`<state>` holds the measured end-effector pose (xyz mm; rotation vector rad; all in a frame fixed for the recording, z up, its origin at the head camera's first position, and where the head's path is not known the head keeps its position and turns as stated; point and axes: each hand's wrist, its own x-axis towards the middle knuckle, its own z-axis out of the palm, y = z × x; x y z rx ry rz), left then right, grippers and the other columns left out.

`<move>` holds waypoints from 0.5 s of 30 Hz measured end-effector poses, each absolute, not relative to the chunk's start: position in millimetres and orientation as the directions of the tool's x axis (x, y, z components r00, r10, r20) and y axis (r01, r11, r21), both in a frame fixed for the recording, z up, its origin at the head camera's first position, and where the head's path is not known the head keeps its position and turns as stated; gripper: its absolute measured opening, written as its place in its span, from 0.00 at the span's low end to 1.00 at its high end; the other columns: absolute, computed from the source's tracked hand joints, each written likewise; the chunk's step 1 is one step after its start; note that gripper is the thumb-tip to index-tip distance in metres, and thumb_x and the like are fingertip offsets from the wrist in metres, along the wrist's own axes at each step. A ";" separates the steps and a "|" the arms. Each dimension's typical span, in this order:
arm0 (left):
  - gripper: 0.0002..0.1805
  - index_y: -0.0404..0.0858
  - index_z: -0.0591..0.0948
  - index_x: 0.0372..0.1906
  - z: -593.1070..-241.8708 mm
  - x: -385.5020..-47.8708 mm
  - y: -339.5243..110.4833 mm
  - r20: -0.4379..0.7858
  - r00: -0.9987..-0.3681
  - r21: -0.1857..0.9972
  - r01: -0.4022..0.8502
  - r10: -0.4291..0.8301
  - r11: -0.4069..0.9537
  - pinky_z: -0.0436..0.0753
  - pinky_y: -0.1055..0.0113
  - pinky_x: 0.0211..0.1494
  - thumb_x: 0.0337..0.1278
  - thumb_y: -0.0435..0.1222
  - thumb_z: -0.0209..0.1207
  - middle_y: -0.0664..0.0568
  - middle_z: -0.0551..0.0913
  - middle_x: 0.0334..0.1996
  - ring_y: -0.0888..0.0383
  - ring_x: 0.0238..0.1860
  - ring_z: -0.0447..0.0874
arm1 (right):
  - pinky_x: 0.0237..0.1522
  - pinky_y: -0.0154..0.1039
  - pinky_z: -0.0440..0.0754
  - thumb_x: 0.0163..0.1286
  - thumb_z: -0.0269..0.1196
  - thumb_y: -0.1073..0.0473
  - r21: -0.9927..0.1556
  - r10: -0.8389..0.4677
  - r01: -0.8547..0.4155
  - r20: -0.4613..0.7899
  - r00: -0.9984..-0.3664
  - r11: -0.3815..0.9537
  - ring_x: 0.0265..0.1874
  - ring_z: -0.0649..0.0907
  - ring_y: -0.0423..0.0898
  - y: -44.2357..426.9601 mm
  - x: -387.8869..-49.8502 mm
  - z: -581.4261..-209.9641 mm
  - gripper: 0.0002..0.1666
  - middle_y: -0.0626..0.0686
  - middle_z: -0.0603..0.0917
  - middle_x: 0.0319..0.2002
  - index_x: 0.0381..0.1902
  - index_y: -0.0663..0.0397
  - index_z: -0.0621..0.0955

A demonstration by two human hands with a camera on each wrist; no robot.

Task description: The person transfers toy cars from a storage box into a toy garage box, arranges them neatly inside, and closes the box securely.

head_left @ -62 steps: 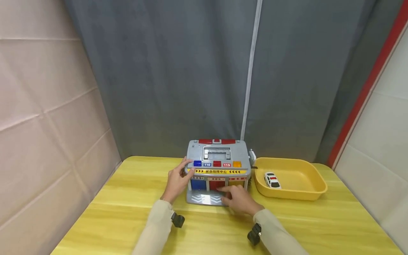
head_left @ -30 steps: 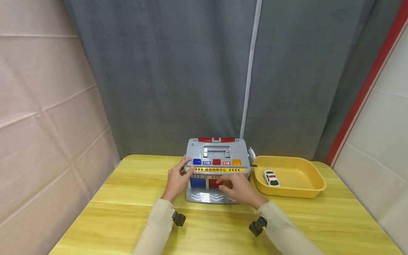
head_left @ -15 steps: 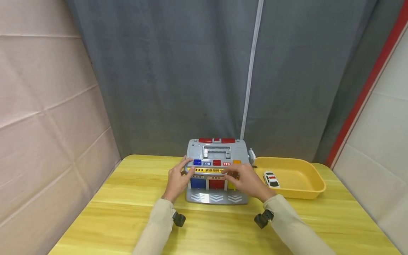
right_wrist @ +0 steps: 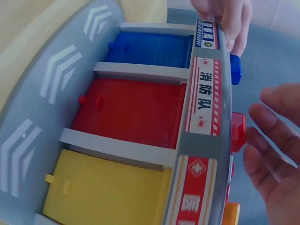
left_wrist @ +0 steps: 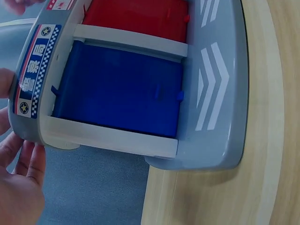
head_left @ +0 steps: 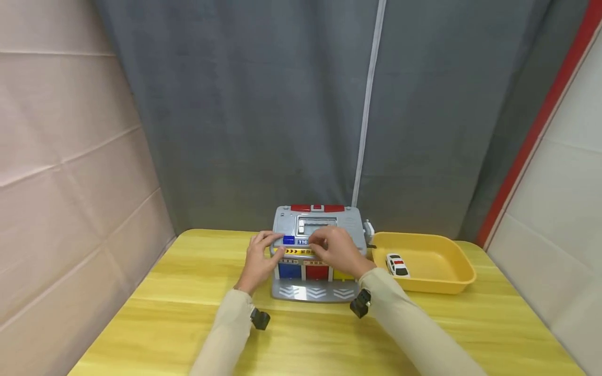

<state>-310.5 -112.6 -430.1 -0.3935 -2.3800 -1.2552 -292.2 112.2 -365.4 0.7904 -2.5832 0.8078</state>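
Observation:
A grey toy emergency garage [head_left: 351,230] stands on the table, showing blue [left_wrist: 122,89], red [right_wrist: 129,112] and yellow [right_wrist: 105,187] shutter doors, all down. My left hand [head_left: 258,263] grips its front left roof corner, thumb at the front and fingers around the side. Over the roof's front edge is my right hand [head_left: 342,254], fingers loosely bent with nothing between them. In the right wrist view its fingertips sit close beside the red roof light [right_wrist: 238,132]; I cannot tell whether they touch. The head view hides the red and orange lights behind that hand.
Right of the garage stands a yellow tray [head_left: 442,284] with a white toy car [head_left: 397,265] inside. A white piece [head_left: 369,232] sticks out from the garage's right side. Behind the wooden table [head_left: 301,339] hangs a grey curtain [head_left: 254,115].
My right hand has moved from the red door, across the yellow door's front, up to the roof lights. The left hand keeps its grip on the corner.

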 end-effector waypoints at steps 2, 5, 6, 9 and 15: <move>0.18 0.42 0.85 0.56 -430.3 -312.1 -110.6 0.483 -0.873 0.712 0.438 0.070 0.549 0.72 0.50 0.63 0.60 0.38 0.64 0.47 0.81 0.57 0.49 0.58 0.70 | 0.43 0.38 0.82 0.63 0.70 0.61 -0.377 -0.409 -0.596 0.469 -0.783 0.709 0.34 0.78 0.41 108.7 -296.6 -364.4 0.05 0.46 0.88 0.32 0.37 0.50 0.89; 0.18 0.43 0.84 0.56 -430.7 -312.7 -107.9 0.471 -0.880 0.724 0.427 0.065 0.542 0.72 0.49 0.65 0.61 0.38 0.63 0.48 0.81 0.58 0.49 0.59 0.69 | 0.45 0.41 0.81 0.63 0.70 0.60 -0.321 -0.418 -0.598 0.481 -0.771 0.734 0.38 0.77 0.43 104.3 -302.3 -364.7 0.05 0.47 0.88 0.34 0.38 0.50 0.89; 0.18 0.43 0.84 0.56 -431.0 -312.8 -107.2 0.464 -0.883 0.729 0.422 0.064 0.539 0.71 0.48 0.65 0.61 0.39 0.63 0.48 0.81 0.58 0.50 0.60 0.69 | 0.46 0.42 0.81 0.63 0.70 0.60 -0.311 -0.421 -0.600 0.483 -0.768 0.737 0.39 0.77 0.44 103.0 -303.8 -365.0 0.05 0.47 0.88 0.34 0.37 0.50 0.89; 0.18 0.44 0.84 0.57 -431.8 -312.2 -105.6 0.442 -0.895 0.745 0.403 0.060 0.531 0.71 0.44 0.68 0.62 0.39 0.63 0.48 0.80 0.60 0.49 0.61 0.68 | 0.50 0.44 0.83 0.63 0.70 0.60 -0.301 -0.422 -0.595 0.478 -0.770 0.745 0.44 0.78 0.46 100.2 -307.0 -366.4 0.06 0.47 0.90 0.38 0.38 0.49 0.90; 0.18 0.44 0.83 0.57 -432.1 -311.5 -106.6 0.444 -0.895 0.735 0.396 0.051 0.550 0.71 0.41 0.69 0.62 0.39 0.63 0.48 0.80 0.61 0.48 0.63 0.68 | 0.56 0.48 0.83 0.63 0.69 0.60 -0.282 -0.442 -0.603 0.467 -0.765 0.746 0.49 0.79 0.47 93.8 -313.2 -367.4 0.10 0.47 0.91 0.42 0.43 0.47 0.90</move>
